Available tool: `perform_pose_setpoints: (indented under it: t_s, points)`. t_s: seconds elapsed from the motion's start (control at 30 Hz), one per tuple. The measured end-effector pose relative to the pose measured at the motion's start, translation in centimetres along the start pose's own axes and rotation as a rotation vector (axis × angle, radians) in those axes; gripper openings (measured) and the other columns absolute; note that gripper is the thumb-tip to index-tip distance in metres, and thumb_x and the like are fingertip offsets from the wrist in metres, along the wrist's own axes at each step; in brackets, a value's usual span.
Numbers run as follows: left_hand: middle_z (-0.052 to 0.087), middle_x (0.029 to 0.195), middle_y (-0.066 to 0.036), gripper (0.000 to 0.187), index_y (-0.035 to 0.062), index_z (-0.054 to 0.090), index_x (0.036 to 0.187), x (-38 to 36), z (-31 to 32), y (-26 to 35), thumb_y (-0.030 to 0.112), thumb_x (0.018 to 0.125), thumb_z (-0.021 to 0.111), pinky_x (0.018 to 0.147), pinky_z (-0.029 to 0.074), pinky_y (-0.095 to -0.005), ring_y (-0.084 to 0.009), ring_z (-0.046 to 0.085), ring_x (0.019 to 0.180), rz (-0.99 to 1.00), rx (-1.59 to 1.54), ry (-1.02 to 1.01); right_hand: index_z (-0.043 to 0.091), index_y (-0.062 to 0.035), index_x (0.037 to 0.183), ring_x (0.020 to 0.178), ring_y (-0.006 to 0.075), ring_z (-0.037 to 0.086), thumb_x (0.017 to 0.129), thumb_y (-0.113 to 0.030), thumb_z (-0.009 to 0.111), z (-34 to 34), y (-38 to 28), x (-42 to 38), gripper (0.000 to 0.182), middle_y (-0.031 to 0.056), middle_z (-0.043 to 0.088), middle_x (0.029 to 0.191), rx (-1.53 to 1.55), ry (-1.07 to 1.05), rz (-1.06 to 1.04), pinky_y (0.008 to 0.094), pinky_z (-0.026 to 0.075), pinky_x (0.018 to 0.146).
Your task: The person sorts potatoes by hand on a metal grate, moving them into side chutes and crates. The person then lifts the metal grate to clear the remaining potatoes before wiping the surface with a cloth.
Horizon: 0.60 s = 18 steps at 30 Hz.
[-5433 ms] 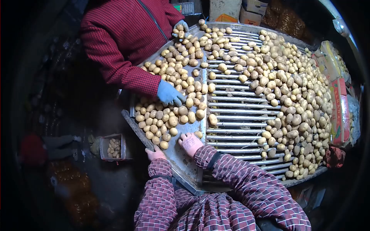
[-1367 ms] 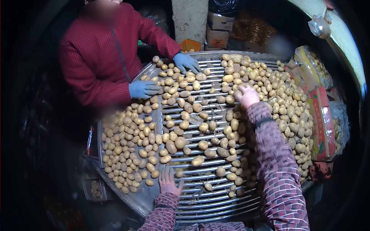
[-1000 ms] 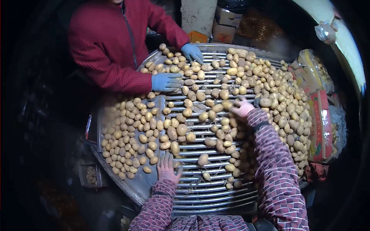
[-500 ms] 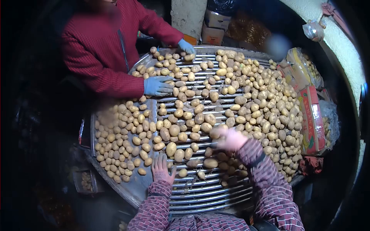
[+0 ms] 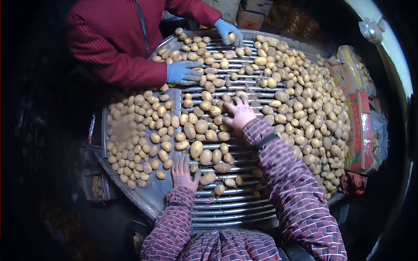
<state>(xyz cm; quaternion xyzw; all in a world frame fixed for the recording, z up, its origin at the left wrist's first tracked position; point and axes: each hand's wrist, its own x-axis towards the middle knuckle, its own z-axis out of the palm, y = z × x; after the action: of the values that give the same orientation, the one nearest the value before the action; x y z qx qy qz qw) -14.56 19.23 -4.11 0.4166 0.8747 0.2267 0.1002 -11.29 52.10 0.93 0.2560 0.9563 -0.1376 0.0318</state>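
Note:
My left hand (image 5: 184,173) lies with its fingers stretched out at the seam between the metal sheet (image 5: 152,198) and the slatted rack (image 5: 230,213). Close beside it are loose potatoes (image 5: 197,149) on the bars. My right hand (image 5: 241,115) reaches over the middle of the rack, fingers spread, with potatoes (image 5: 215,111) at its fingertips. No potato shows inside its grasp, though the palm faces down and is hidden. A heap of potatoes (image 5: 315,108) covers the rack's right side, and smaller potatoes (image 5: 130,143) cover the sheet at the left.
Across the rack, a co-worker in a red jacket (image 5: 109,48) has one gloved hand (image 5: 183,73) by the potatoes and another gloved hand (image 5: 227,30) holding a potato. A red and yellow banana box (image 5: 360,130) stands at the right edge. A bin (image 5: 96,188) sits lower left.
My right hand has moved left and away from me, from the heap's edge to mid-rack, and its fingers have spread. My left hand stays by the seam. The whole view has shifted slightly.

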Motion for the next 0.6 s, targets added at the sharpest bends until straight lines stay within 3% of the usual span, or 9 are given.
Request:
perform_pose_setpoints:
  t_s: [0.1,0.2,0.27,0.33,0.37,0.4,0.5,0.53,0.6]
  points:
    - [0.035,0.145,-0.017,0.077,0.0029,0.033,0.141,-0.2,-0.2,0.1,0.031,0.078,0.067,0.114,0.019,-0.0484,-0.0337,0.031,0.135,-0.014,-0.002,-0.007,0.048,-0.0289,0.134,0.114,0.0382,0.05,0.076,-0.046,0.068,-0.1,-1.7,-7.4,0.064,0.0216,0.035,0.142,-0.052,-0.013,0.026,0.0516,0.045,0.09]
    - [0.035,0.145,-0.017,0.074,0.0028,0.033,0.141,-0.4,-0.3,0.1,0.029,0.08,0.066,0.114,0.019,-0.0479,-0.033,0.031,0.136,0.0,0.001,0.015,0.047,-0.0275,0.132,0.121,0.0392,0.041,0.073,-0.044,0.068,-0.3,-3.7,-13.5,0.065,0.0204,0.037,0.138,-0.188,-0.025,-0.099,0.0532,0.044,0.088]
    - [0.036,0.145,-0.017,0.073,0.0028,0.034,0.141,-0.4,0.1,0.0,0.029,0.081,0.065,0.114,0.019,-0.048,-0.033,0.031,0.136,-0.003,0.013,0.022,0.048,-0.0248,0.13,0.115,0.0392,0.049,0.075,-0.044,0.067,-2.1,-5.3,-17.2,0.061,0.0183,0.038,0.138,-0.164,-0.149,-0.179,0.0504,0.047,0.088]
    - [0.036,0.144,-0.018,0.073,0.0032,0.034,0.141,-0.2,0.1,0.0,0.028,0.081,0.065,0.114,0.019,-0.0486,-0.0341,0.031,0.135,0.007,-0.008,0.033,0.052,-0.0205,0.123,0.101,0.0354,0.06,0.077,-0.046,0.066,-3.8,-4.1,-18.1,0.054,0.0163,0.051,0.124,0.021,-0.32,-0.175,0.0459,0.049,0.086]
    - [0.036,0.144,-0.018,0.073,0.0033,0.034,0.142,-0.2,0.2,-0.2,0.028,0.081,0.065,0.114,0.019,-0.0489,-0.0345,0.031,0.135,0.008,-0.013,0.036,0.055,-0.0152,0.114,0.089,0.0325,0.064,0.079,-0.045,0.064,-6.5,-3.4,-17.2,0.046,0.0147,0.061,0.104,0.183,-0.384,-0.003,0.0432,0.051,0.081]
    - [0.037,0.144,-0.018,0.072,0.0033,0.034,0.142,-0.5,0.4,-0.3,0.027,0.081,0.064,0.114,0.019,-0.0491,-0.0348,0.031,0.134,0.011,-0.013,0.032,0.057,-0.0127,0.107,0.089,0.0308,0.063,0.08,-0.043,0.063,-6.9,-2.1,-16.0,0.041,0.0152,0.062,0.091,0.125,-0.074,0.033,0.0441,0.052,0.076]
    - [0.038,0.142,-0.018,0.069,0.0044,0.036,0.141,-0.5,0.7,-0.6,0.02,0.079,0.061,0.114,0.019,-0.0498,-0.0356,0.032,0.134,0.019,-0.023,0.028,0.058,-0.0126,0.114,0.089,0.0326,0.062,0.082,-0.041,0.062,-8.0,5.8,-9.0,0.043,0.0141,0.058,0.106,-0.141,0.271,0.146,0.0442,0.052,0.075]
    - [0.038,0.142,-0.018,0.068,0.0045,0.037,0.14,-0.4,0.7,-0.8,0.019,0.078,0.06,0.113,0.019,-0.0499,-0.0356,0.032,0.133,0.02,-0.023,0.023,0.055,-0.014,0.124,0.103,0.0319,0.059,0.081,-0.046,0.063,-7.2,9.1,-6.4,0.054,0.0146,0.055,0.119,-0.129,0.324,0.152,0.0433,0.05,0.085]
    - [0.038,0.142,-0.018,0.066,0.0048,0.038,0.139,-0.3,0.7,-0.9,0.017,0.077,0.059,0.113,0.02,-0.0498,-0.0356,0.032,0.133,0.019,-0.034,0.018,0.05,-0.0172,0.135,0.131,0.0339,0.039,0.083,-0.054,0.059,-9.0,10.6,-2.9,0.065,0.0142,0.039,0.145,-0.1,0.072,0.441,0.0488,0.035,0.107]
